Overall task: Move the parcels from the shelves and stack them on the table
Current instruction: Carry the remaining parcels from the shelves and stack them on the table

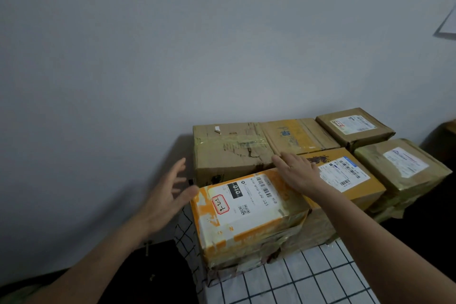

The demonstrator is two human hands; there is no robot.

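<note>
Nearby, brown parcels (229, 153) crowd the orange parcel (246, 217); left hand (167, 195) spread (holding nothing), right hand (299, 171) flat on top.

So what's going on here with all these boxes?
A person is stacking parcels on a table covered with a checked cloth. Their right hand lies flat at the far corner of the orange-and-white parcel in front, which sits on top of another one. Their left hand is spread open at its left edge, gripping nothing. More brown and yellow parcels are already packed in behind and beside it.
</note>
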